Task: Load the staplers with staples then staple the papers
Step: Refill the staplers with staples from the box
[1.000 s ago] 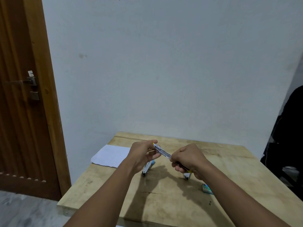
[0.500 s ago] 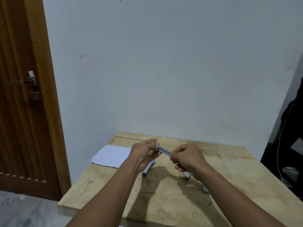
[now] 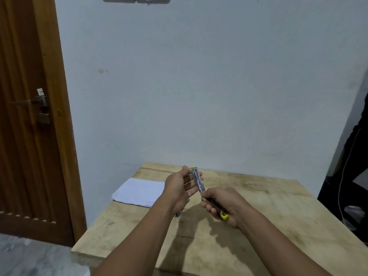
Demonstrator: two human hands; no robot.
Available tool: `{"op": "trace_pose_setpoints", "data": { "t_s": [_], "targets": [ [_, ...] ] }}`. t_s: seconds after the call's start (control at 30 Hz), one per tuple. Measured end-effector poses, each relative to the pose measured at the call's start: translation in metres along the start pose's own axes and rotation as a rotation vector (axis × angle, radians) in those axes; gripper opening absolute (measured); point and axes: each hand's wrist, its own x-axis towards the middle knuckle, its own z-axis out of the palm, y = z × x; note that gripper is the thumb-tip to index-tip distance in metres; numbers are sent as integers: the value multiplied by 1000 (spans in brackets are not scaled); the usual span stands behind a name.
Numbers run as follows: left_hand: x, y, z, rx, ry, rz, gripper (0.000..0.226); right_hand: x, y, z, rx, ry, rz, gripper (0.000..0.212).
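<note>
Left hand [image 3: 177, 188], right hand [image 3: 229, 204] on stapler [image 3: 197, 181]

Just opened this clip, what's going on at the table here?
A person holds a yellow-tipped stapler above the wooden table with both hands. The right hand grips its near end, while the left hand holds the far metal end between thumb and fingers. A stack of papers lies on the table to the left, untouched.
</note>
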Motion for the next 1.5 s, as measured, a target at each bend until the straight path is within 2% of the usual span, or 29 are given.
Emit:
{"op": "trace_pose_setpoints", "data": {
  "t_s": [0.17,0.27,0.33,0.43,0.5,0.6,0.7,0.8,0.83,0.87,1.0,1.07,1.1,1.13,1.37,1.47,1.5],
  "targets": [
    [5,1,5,27,56,-34,54,0,3,1,-51,146,-181,15],
    [6,4,6,88,-30,-77,65,4,6,-2,-219,266,-257,19],
    [8,3,6,97,-11,-95,71,5,9,-5,-276,331,-305,21],
    [15,-2,6,66,-75,-123,95,5,10,-5,-428,346,-338,15],
    [17,-4,7,64,-59,-128,93,7,11,-6,-415,393,-353,12],
    [19,-8,9,-10,-123,-187,87,11,13,-5,-524,397,-378,13],
    [24,-11,8,30,-125,-166,90,12,15,-6,-440,356,-356,11],
    [22,-10,8,60,-147,-175,79,16,19,-8,-329,322,-322,16],
    [26,-11,7,83,-131,-164,98,16,20,-9,-304,327,-320,17],
    [26,-10,9,60,-146,-156,73,16,19,-8,-315,323,-325,17],
    [28,-9,9,73,-159,-134,69,15,19,-7,-260,397,-375,13],
    [29,-12,7,33,-167,-151,87,14,19,-5,-341,386,-392,11],
    [32,-13,7,40,-160,-148,101,13,18,-5,-319,392,-397,11],
    [32,-13,7,46,-168,-147,106,14,18,-5,-296,412,-410,11],
    [17,-7,16,31,-160,-136,98,18,20,-6,-436,417,-448,19],
    [14,-7,17,52,-159,-154,103,17,23,-9,-371,472,-465,20],
    [12,-5,18,44,-164,-147,102,17,21,-8,-423,454,-477,19]
  ]
}}
